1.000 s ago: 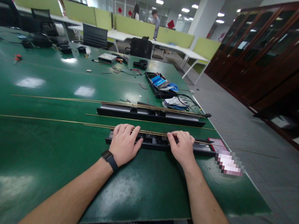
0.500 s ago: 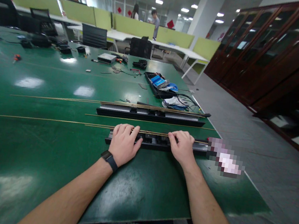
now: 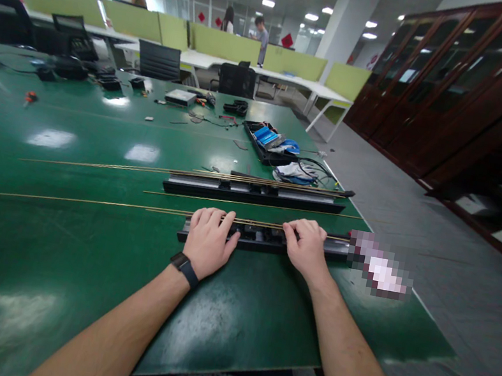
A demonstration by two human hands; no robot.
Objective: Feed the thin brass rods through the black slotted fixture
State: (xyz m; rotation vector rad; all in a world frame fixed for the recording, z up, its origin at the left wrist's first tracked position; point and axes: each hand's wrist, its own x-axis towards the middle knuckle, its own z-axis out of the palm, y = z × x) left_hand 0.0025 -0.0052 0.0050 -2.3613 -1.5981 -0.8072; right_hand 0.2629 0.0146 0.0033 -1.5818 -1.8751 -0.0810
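Observation:
A long black-and-silver rail (image 3: 262, 248) lies crosswise on the green table (image 3: 88, 256) in front of me. My left hand (image 3: 211, 236), with a dark watch on its wrist, is wrapped over the rail's left part, thumb on the near side. Thin brass rods (image 3: 259, 223) run along the rail's far edge, and one stretches far out to the left. Thumb and forefinger of my right hand (image 3: 304, 243) pinch at a brass rod over the rail's right half. Both hands hide parts of the rail and rods.
Beyond lies a second rail (image 3: 253, 199) with rods on top; a single rod rests between the rails. A blurred pinkish patch (image 3: 378, 265) sits at right. Farther back are a black tray (image 3: 270, 146), gloves (image 3: 297, 172) and cables. The table's edge runs down the right.
Both hands and the rail stay almost in place; the view shifts very slightly. In the background, a person at the far left has moved to the right.

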